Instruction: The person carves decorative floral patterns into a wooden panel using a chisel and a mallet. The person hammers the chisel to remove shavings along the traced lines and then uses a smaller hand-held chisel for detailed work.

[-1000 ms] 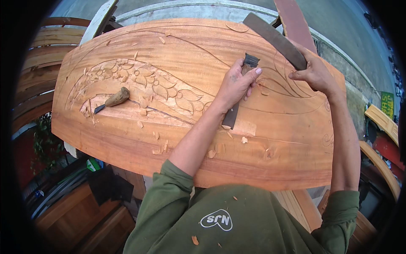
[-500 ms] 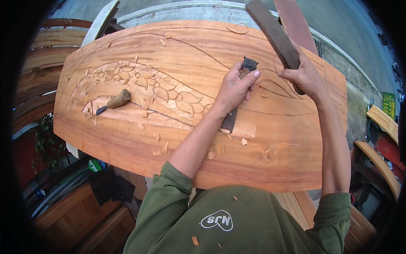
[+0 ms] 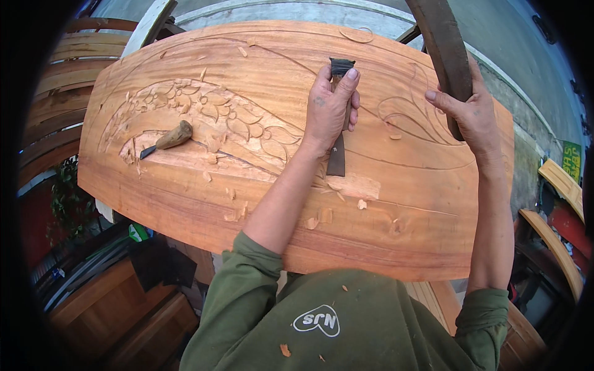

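Chisel (image 3: 337, 153), blade toward person (image 3: 371, 321), handle (image 3: 342, 67) away

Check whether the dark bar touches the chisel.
Apart. The head view shows panel between the dark bar, in the right hand, and the chisel, in the left hand.

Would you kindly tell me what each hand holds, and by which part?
Left hand: the chisel, by its handle. Right hand: the bar, toward its near end.

Left hand (image 3: 328, 112) grips; right hand (image 3: 479, 120), 1 thumb (image 3: 445, 104) showing, seems curled.
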A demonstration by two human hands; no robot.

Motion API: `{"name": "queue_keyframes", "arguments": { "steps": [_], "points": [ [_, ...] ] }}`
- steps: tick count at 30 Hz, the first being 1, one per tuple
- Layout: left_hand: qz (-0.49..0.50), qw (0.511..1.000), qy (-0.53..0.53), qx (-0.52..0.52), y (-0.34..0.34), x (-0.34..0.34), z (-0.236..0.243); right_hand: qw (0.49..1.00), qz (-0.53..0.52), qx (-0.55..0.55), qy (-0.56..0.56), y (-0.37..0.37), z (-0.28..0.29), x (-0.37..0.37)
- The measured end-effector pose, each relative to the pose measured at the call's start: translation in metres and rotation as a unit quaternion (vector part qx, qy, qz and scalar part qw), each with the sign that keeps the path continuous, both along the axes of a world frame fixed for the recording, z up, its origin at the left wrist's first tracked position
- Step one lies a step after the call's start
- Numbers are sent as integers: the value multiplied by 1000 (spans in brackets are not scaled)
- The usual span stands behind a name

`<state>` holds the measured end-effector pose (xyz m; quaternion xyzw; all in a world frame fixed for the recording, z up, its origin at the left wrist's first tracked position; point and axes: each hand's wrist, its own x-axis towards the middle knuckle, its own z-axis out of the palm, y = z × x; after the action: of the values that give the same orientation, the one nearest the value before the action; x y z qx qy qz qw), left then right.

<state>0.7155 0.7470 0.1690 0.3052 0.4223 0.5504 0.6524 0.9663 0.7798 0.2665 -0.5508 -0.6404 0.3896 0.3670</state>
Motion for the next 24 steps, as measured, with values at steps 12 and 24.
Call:
{"name": "queue_keyframes", "arguments": {
  "steps": [12, 24],
  "points": [
    [-39, 999, 4, 11, -11, 0, 4, 947, 184, -96, -244, 10, 2, -15],
    [-76, 997, -2, -23, -9, 6, -11, 925, 301, 20, -232, 39, -36, 7]
  ]
}}
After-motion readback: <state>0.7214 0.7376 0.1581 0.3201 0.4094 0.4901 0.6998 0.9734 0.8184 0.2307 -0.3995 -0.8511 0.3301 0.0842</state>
